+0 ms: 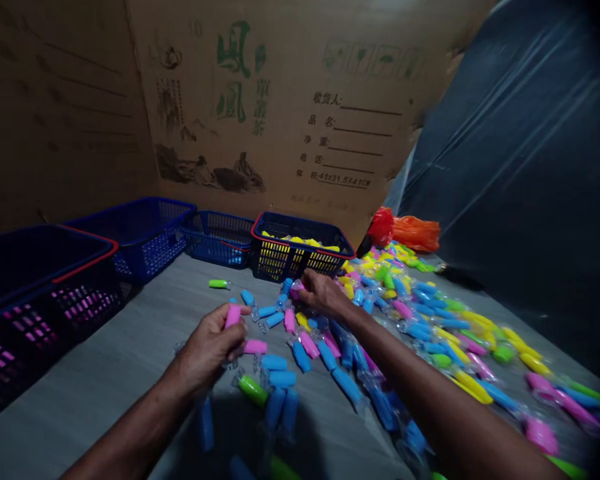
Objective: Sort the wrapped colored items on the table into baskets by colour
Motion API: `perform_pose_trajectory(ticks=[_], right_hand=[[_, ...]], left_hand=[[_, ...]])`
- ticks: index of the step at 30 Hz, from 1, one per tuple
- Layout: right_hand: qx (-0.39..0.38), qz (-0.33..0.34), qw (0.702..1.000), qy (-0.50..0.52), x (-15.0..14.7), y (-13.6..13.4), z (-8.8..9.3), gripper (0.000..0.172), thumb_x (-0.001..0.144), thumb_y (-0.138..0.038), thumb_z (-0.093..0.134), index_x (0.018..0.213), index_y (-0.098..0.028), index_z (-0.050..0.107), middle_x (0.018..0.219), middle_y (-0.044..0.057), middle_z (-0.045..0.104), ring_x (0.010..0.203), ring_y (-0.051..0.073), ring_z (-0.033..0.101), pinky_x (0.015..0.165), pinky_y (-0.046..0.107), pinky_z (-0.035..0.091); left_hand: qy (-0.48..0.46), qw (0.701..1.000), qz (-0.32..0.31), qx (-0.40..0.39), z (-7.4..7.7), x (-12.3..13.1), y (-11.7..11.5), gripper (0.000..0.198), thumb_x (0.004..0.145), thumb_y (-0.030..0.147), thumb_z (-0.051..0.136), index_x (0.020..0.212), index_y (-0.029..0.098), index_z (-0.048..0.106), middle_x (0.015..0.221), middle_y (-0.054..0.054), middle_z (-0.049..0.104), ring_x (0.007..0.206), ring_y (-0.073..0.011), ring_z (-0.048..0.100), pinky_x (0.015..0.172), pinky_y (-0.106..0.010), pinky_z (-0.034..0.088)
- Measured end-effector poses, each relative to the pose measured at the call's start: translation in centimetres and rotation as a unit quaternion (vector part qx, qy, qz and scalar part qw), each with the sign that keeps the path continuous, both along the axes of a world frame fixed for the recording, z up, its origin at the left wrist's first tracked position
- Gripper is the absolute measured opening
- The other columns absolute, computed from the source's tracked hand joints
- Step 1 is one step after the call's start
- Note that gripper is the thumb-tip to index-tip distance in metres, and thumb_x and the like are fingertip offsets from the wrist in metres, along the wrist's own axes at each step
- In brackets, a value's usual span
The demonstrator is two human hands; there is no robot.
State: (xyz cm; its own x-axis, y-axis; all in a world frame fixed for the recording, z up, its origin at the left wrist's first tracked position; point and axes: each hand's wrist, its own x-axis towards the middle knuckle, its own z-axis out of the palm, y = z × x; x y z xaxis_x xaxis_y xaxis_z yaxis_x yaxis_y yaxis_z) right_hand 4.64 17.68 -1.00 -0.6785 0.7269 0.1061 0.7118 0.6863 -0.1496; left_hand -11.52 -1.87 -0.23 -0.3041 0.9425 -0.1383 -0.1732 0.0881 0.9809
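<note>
My left hand (210, 350) grips a pink plastic tube (233, 315) in clear wrapping, upright between thumb and fingers. My right hand (323, 295) reaches forward with its fingertips on a small pink wrapped piece (296, 289), close to the yellow-filled basket. Its fingers look closed around that piece. Scattered under and around both hands lie several blue wrapped tubes (286, 379), with pink (255, 347), green (253, 390) and yellow (473, 387) ones spreading to the right. A lone green tube (219, 284) lies farther forward.
Dark blue plastic baskets (217, 239) stand along a cardboard wall (280, 80), one holding yellow pieces (300, 241). A nearer basket (45, 313) at left holds pink pieces. Orange and red plastic bags (405, 231) lie at the back right, beside dark plastic sheeting (510, 147).
</note>
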Motion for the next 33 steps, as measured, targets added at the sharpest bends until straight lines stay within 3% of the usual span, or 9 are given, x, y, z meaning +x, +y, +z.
perform_pose_trajectory(ticks=[2,6,11,16,19,22,27,30,33], right_hand=[[-0.003,-0.008,1.0,-0.007,-0.7,0.3,-0.7,0.023,0.084,-0.021,0.049,0.104,-0.011,0.053,0.098,0.009,0.061,0.086,0.016,0.057,0.066,0.02,0.038],[-0.009,-0.035,0.999,-0.036,-2.0,0.7,-2.2,0.019,0.08,-0.021,0.055,0.095,-0.01,0.06,0.102,0.014,0.061,0.094,0.022,0.057,0.071,0.024,0.039],[0.007,-0.087,0.995,-0.043,-3.0,0.6,-2.4,0.022,0.082,-0.025,0.054,0.095,-0.009,0.062,0.099,0.017,0.063,0.094,0.028,0.059,0.07,0.029,0.041],[0.005,-0.097,0.995,-0.025,-1.5,0.1,-0.8,0.02,0.08,-0.026,0.054,0.093,-0.012,0.061,0.098,0.013,0.063,0.089,0.024,0.06,0.064,0.026,0.039],[-0.004,-0.08,0.997,0.001,-0.2,-0.9,0.2,0.023,0.081,-0.028,0.052,0.099,-0.014,0.056,0.098,0.008,0.063,0.087,0.019,0.059,0.062,0.023,0.038],[-0.027,-0.053,0.998,-0.002,0.1,-2.5,0.7,0.027,0.081,-0.026,0.051,0.105,-0.014,0.051,0.095,0.008,0.064,0.084,0.019,0.06,0.059,0.023,0.037],[-0.029,-0.016,0.997,-0.068,-1.0,-4.7,0.8,0.023,0.082,-0.024,0.05,0.103,-0.015,0.053,0.095,0.01,0.065,0.086,0.024,0.061,0.059,0.026,0.037],[-0.023,-0.027,0.996,-0.086,-1.8,-5.2,0.9,0.021,0.083,-0.028,0.052,0.098,-0.014,0.057,0.097,0.013,0.065,0.088,0.026,0.062,0.061,0.028,0.039],[-0.011,-0.045,0.994,-0.095,-2.4,-5.5,1.2,0.022,0.084,-0.028,0.053,0.101,-0.014,0.057,0.099,0.014,0.065,0.091,0.027,0.061,0.065,0.029,0.04]], left_hand=[[0.203,0.979,0.005,0.021,-0.1,-0.3,-0.1,0.021,0.071,0.024,0.054,0.091,0.017,0.056,0.063,0.002,0.048,0.055,-0.011,0.044,0.051,-0.022,0.034],[0.533,0.844,-0.054,0.025,0.4,-0.7,-0.3,0.022,0.072,0.012,0.046,0.086,0.018,0.063,0.086,-0.006,0.057,0.088,-0.0213,0.051,0.078,-0.032,0.039],[0.631,0.762,-0.141,-0.038,-0.1,-0.1,0.4,0.023,0.08,0.019,0.043,0.093,0.02,0.063,0.097,-0.008,0.053,0.096,-0.0229,0.049,0.078,-0.033,0.04],[0.667,0.725,-0.171,-0.016,-1.0,0.2,0.6,0.017,0.081,0.018,0.043,0.083,0.018,0.059,0.099,-0.008,0.052,0.094,-0.0218,0.049,0.074,-0.031,0.039],[0.661,0.737,-0.141,-0.009,-1.0,0.3,0.4,0.016,0.08,0.015,0.042,0.085,0.018,0.057,0.097,-0.008,0.053,0.092,-0.0224,0.049,0.074,-0.032,0.038],[0.584,0.809,-0.062,0.013,-0.8,0.3,0.2,0.016,0.077,0.015,0.046,0.089,0.019,0.055,0.091,-0.006,0.054,0.085,-0.0201,0.05,0.071,-0.03,0.038],[0.106,0.993,0.038,0.021,-0.5,0.0,0.3,0.015,0.074,0.028,0.056,0.083,0.019,0.049,0.067,0.002,0.051,0.048,-0.0083,0.039,0.043,-0.019,0.027],[-0.154,0.987,0.045,0.018,0.0,-0.3,0.4,0.023,0.068,0.022,0.061,0.087,0.018,0.049,0.072,0.0,0.056,0.046,-0.0061,0.042,0.039,-0.015,0.028],[-0.25,0.967,0.05,0.009,0.3,-0.4,0.5,0.02,0.068,0.015,0.06,0.086,0.016,0.052,0.07,-0.002,0.059,0.052,-0.0092,0.053,0.044,-0.017,0.041]])
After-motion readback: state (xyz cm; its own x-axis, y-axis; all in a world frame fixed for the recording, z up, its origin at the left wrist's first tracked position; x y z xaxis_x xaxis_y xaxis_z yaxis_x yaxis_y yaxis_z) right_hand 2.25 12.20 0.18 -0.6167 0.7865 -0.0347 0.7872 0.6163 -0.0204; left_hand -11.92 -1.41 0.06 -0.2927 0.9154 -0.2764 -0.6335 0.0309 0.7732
